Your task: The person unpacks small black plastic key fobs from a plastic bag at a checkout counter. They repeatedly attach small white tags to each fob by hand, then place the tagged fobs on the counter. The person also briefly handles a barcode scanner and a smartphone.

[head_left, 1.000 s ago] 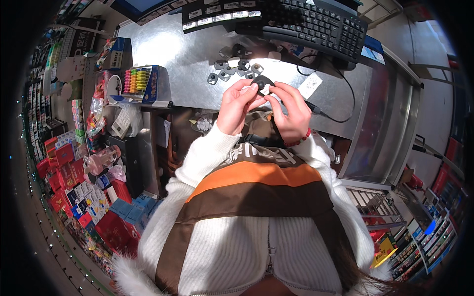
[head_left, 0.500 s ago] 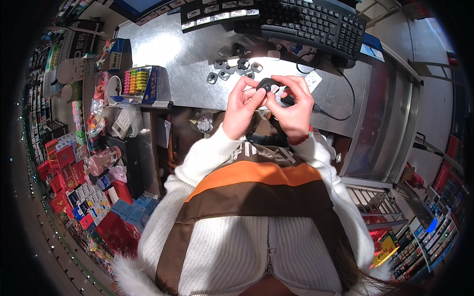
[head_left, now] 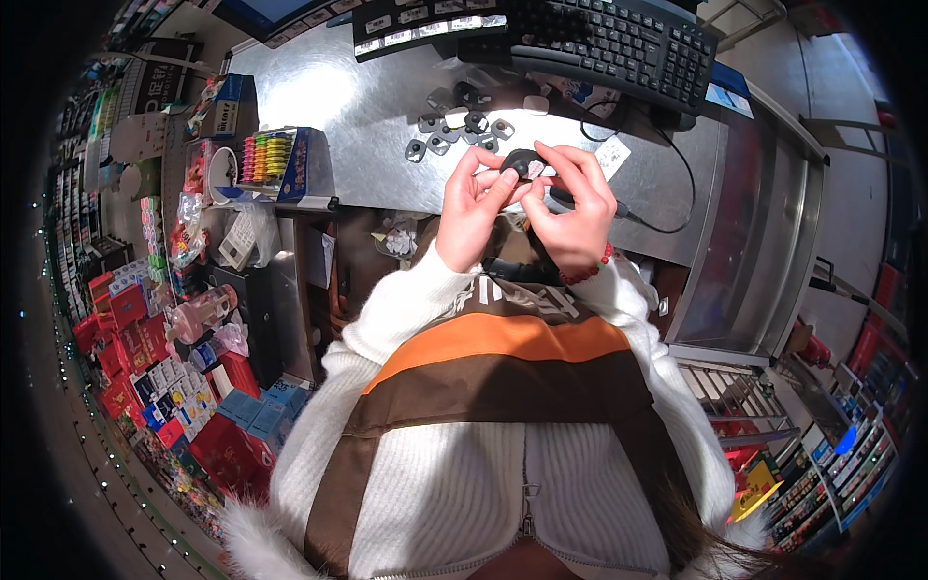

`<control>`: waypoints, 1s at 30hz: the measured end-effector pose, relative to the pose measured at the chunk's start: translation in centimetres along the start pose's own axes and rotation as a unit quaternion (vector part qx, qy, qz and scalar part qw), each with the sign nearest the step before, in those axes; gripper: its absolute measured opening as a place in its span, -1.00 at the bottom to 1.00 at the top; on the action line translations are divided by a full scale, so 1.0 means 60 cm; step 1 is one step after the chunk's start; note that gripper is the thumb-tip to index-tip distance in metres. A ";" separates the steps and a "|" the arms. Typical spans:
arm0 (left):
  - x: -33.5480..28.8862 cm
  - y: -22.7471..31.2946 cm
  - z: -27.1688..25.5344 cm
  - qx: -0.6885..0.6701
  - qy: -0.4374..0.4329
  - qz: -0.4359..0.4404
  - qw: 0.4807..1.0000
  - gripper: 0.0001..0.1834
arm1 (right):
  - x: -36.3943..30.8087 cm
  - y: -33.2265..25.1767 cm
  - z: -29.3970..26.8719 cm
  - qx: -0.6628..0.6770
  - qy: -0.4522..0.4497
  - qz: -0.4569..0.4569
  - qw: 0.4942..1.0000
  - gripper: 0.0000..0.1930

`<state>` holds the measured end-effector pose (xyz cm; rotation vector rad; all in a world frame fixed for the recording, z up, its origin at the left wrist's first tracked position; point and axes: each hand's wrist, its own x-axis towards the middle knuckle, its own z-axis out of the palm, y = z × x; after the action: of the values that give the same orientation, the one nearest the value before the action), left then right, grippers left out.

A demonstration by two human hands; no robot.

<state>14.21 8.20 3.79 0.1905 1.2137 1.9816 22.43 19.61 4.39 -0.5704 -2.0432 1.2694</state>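
Both hands are raised over the near edge of a metal counter. My left hand pinches a small black rounded tag between thumb and fingers. A small whitish sticker shows on its right side. My right hand, with a red bead bracelet at the wrist, has its thumb and index finger closed on the sticker side of the tag. Just beyond the hands, several similar black and grey tags lie in a loose pile, a few of them pale.
A black keyboard stands at the back right, with a dark cable looping below it. A white paper label lies beside my right hand. To the left are a display box of colourful rolls and a pink bottle.
The black tag has tilted and risen slightly in my fingers, showing more of the whitish sticker. My right thumb and fingers have shifted slightly around it. The pile stays put.
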 end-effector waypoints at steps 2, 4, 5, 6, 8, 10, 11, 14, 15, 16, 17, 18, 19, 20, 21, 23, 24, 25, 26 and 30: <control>0.001 0.002 -0.003 0.023 0.002 -0.004 1.000 -0.89 | 0.002 -0.002 0.000 0.015 -0.009 0.003 1.000 -0.57; 0.000 0.001 -0.005 0.030 -0.005 -0.006 1.000 -0.90 | 0.003 -0.004 -0.001 0.029 -0.010 0.023 0.999 -0.57; 0.000 0.000 -0.005 0.030 -0.004 -0.008 1.000 -0.90 | 0.003 -0.004 0.000 0.026 -0.005 0.022 0.999 -0.59; 0.001 -0.001 -0.007 0.022 -0.008 -0.010 1.000 -0.90 | 0.004 -0.003 0.001 0.027 -0.002 0.024 0.999 -0.61; 0.001 -0.003 -0.008 0.028 -0.006 -0.014 0.999 -0.90 | 0.003 -0.001 0.003 0.026 0.001 0.025 0.999 -0.63; 0.002 -0.004 -0.008 0.028 -0.008 -0.015 0.999 -0.90 | 0.003 0.002 0.005 0.021 0.001 0.022 1.000 -0.64; 0.002 -0.004 -0.007 0.028 -0.009 -0.013 0.999 -0.90 | 0.002 0.004 0.006 0.016 0.002 0.017 1.000 -0.64; 0.002 -0.005 -0.002 0.026 0.003 -0.011 1.000 -0.90 | 0.002 0.006 0.005 -0.004 0.001 0.008 1.000 -0.64; 0.002 -0.006 0.000 0.020 0.005 -0.007 1.000 -0.89 | 0.002 0.006 0.000 -0.011 -0.004 0.009 1.000 -0.62; 0.000 -0.005 0.001 0.026 0.012 -0.012 1.000 -0.89 | 0.002 0.005 -0.002 -0.010 -0.005 0.015 1.000 -0.61; -0.001 -0.005 0.001 0.026 0.014 -0.011 1.000 -0.89 | 0.003 0.004 -0.003 -0.003 -0.012 0.016 1.000 -0.60; -0.001 -0.004 0.000 0.018 0.006 -0.002 1.000 -0.89 | 0.003 0.003 -0.004 0.013 -0.016 0.023 1.000 -0.60; -0.001 -0.004 -0.002 0.029 0.011 -0.012 0.999 -0.89 | 0.002 0.001 -0.006 0.037 -0.020 0.031 0.999 -0.59; 0.001 -0.002 -0.005 0.032 0.006 -0.014 0.999 -0.89 | 0.003 0.000 -0.005 0.057 -0.026 0.032 0.998 -0.58; 0.004 -0.001 -0.008 0.035 0.000 -0.015 0.999 -0.89 | 0.004 0.000 -0.005 0.051 -0.026 0.035 0.998 -0.58; 0.003 -0.003 -0.009 0.041 0.008 -0.011 0.999 -0.89 | 0.004 0.000 -0.004 0.052 -0.030 0.046 0.997 -0.58; 0.002 -0.004 -0.010 0.044 0.009 -0.011 0.999 -0.89 | 0.003 0.000 -0.003 0.050 -0.028 0.044 0.997 -0.59; 0.002 -0.004 -0.011 0.037 0.005 -0.009 0.999 -0.90 | 0.003 0.000 -0.002 0.047 -0.025 0.042 0.998 -0.59; 0.002 -0.005 -0.012 0.050 0.008 -0.012 0.999 -0.90 | 0.002 0.002 -0.001 0.044 -0.023 0.040 0.998 -0.60; 0.002 -0.005 -0.013 0.062 0.006 -0.013 0.998 -0.90 | 0.000 0.006 0.004 0.018 -0.019 0.026 0.999 -0.63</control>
<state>13.87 7.81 3.10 0.2236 1.3405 1.8891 22.27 19.60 3.98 -0.5901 -2.0444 1.3530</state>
